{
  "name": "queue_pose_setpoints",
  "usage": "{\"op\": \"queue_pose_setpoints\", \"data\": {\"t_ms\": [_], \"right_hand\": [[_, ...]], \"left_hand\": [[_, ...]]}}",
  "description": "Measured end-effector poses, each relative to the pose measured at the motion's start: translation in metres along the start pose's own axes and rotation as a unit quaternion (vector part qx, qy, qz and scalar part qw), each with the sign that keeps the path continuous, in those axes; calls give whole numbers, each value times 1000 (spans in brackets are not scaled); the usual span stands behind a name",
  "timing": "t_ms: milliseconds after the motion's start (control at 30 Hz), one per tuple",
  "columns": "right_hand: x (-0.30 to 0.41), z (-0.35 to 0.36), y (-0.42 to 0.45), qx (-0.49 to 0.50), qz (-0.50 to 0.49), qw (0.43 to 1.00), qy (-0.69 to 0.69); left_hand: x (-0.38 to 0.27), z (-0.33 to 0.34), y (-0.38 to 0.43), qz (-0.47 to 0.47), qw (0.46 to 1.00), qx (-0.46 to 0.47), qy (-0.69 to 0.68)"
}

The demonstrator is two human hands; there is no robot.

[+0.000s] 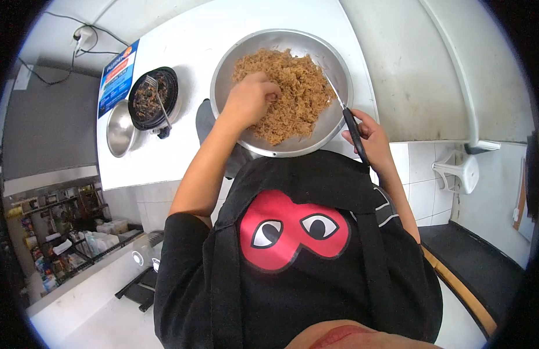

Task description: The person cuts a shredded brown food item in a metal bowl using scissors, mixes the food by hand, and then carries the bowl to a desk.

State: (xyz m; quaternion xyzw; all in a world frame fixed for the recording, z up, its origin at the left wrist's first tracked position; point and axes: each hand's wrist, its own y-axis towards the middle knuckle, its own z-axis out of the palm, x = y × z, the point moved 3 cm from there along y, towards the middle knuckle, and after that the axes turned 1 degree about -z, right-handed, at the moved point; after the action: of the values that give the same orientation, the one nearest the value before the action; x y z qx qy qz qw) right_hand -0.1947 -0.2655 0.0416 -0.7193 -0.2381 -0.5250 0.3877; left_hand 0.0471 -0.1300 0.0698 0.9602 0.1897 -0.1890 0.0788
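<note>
A large stainless steel mixing bowl (228, 56) rests at the near edge of the white table, right before me. It holds a heap of brown, fried-looking shredded food (295, 104). My left hand (254, 100) reaches over the rim into the heap, its fingers curled and touching the shreds; whether it grips any is hidden. At the bowl's right side my right hand (372, 137) holds a metal utensil by its black handle (354, 133). Its thin metal part (334, 88) slants into the bowl beside the food, seen nearly edge-on, so its shape is unclear.
On the white table (191, 152), left, stands a black round container (175, 96) of dark shreds with a fork (160, 102) across it. A smaller steel bowl (121, 131) leans close by. A wall socket with cords (83, 35) is far left; a white plastic stool (461, 172) stands right.
</note>
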Motion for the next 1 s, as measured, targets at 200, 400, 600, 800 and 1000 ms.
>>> {"op": "queue_pose_setpoints", "data": {"t_ms": [200, 400, 600, 800, 1000], "right_hand": [[4, 2, -3, 20, -14, 1000, 16], [14, 8, -11, 84, -15, 996, -4], [19, 16, -14, 99, -77, 992, -28], [22, 20, -12, 94, -71, 993, -29], [13, 18, -9, 111, -16, 992, 55]], "left_hand": [[-4, 15, 4, 38, 997, -26, 58], [-4, 10, -1, -76, 985, -76, -133], [-13, 6, -3, -252, 853, 2, -457], [-14, 17, -2, -223, 800, 28, -557], [-17, 16, -2, -224, 776, 41, -588]]}}
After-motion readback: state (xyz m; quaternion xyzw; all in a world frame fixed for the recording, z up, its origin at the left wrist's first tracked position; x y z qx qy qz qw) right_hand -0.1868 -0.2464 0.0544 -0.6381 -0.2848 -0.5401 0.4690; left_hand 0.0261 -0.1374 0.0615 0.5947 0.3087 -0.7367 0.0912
